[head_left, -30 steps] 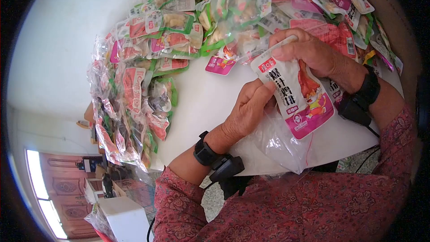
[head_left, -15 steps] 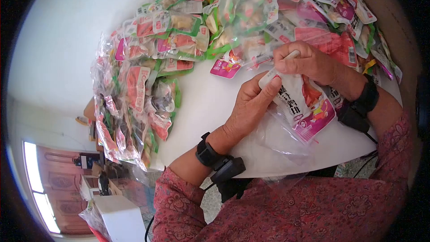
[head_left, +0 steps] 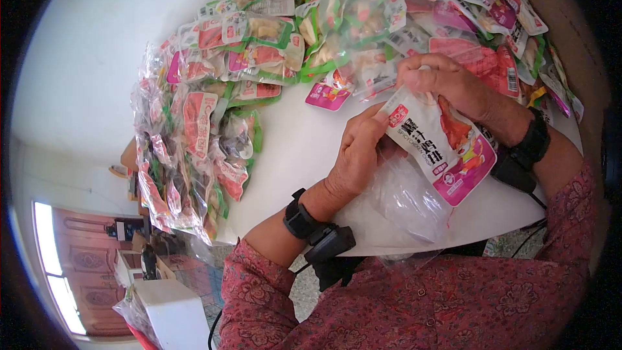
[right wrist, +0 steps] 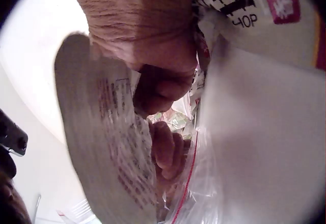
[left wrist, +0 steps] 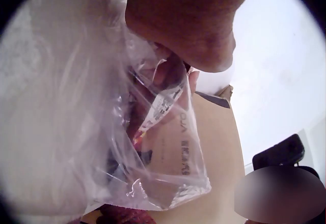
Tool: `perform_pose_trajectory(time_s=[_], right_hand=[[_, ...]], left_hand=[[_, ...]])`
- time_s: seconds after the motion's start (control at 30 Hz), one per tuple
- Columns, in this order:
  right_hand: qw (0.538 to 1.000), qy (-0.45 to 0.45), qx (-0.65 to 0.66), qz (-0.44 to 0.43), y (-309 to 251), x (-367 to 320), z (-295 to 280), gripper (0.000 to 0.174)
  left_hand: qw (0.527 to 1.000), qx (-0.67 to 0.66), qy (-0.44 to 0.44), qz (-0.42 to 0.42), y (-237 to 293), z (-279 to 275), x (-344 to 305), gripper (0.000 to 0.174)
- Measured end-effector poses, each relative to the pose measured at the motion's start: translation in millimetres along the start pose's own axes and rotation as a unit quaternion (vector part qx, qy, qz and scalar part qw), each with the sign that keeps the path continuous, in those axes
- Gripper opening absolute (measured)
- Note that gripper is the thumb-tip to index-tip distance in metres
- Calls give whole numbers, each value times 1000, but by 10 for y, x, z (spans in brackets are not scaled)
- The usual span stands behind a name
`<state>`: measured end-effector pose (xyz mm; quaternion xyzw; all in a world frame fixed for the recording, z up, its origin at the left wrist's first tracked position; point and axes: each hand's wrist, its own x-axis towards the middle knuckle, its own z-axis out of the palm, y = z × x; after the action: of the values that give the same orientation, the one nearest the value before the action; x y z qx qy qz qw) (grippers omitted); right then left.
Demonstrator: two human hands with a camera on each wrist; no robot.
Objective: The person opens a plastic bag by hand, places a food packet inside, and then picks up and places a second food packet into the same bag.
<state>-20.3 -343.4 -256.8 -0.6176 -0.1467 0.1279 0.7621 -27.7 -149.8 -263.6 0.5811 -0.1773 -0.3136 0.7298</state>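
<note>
Holding a white-and-pink snack packet aslant in the head view, with its long axis from upper left to lower right, red-logo top corner toward the far side, pink bottom edge toward the body. Working over a white surface piled along its far and left sides with bagged snack packets; beyond the edge, a white box and a wooden door. Pinching the packet's top edge in the right hand, grip pressed together above it. Curling the left hand at the packet's left side, grip closed on the mouth of a clear bag lying just under the packet
</note>
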Motion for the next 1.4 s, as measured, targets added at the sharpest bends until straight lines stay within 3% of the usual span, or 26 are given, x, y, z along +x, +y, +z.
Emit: perform_pose_trajectory(time_s=[0.17,0.23,0.4,0.47,0.57,0.67,0.73,0.83,0.93,1.03,1.07,1.1,1.13,1.2,1.23,1.33,1.4], right_hand=[[999,-20,-25,-26,-10,12,-28,18],[991,-79,88,-55,66,41,-53,22],[994,-52,66,-76,45,49,-64,24],[994,-34,77,-73,3,26,-26,27],[996,59,-6,-69,-72,9,9,24],[997,31,47,-52,-96,3,-4,26],[984,26,-81,-156,28,92,-47,26],[987,-18,-51,-151,84,134,-80,25],[992,-10,-81,-93,20,102,-132,24],[993,4,-46,-111,58,133,-131,22],[993,4,-46,-110,68,129,-124,22],[992,61,-23,-105,45,114,-83,21],[988,118,0,-99,31,106,-59,20],[988,112,-6,-105,28,79,-144,20],[988,107,-12,-112,34,77,-179,19],[981,150,-12,-119,101,125,-187,20],[986,101,-2,-131,91,138,-221,23]], left_hand=[[998,-7,55,17,64,89,-10,41],[999,-5,40,24,47,61,7,41],[998,55,12,30,18,12,31,39],[998,32,57,21,41,66,40,37],[994,-4,108,4,54,116,33,35],[995,0,102,13,29,48,61,32],[994,19,111,9,70,80,51,31],[991,32,131,6,78,86,59,32],[989,13,148,9,43,73,87,34],[988,2,150,24,51,53,96,36],[996,32,82,18,32,-28,106,34],[998,61,14,12,60,-36,109,32],[998,61,15,11,72,-2,93,32],[987,144,-50,-50,103,113,53,31],[990,94,-85,-55,73,107,54,33],[988,113,-85,-60,101,131,44,24],[992,108,-49,-36,40,110,39,25]])
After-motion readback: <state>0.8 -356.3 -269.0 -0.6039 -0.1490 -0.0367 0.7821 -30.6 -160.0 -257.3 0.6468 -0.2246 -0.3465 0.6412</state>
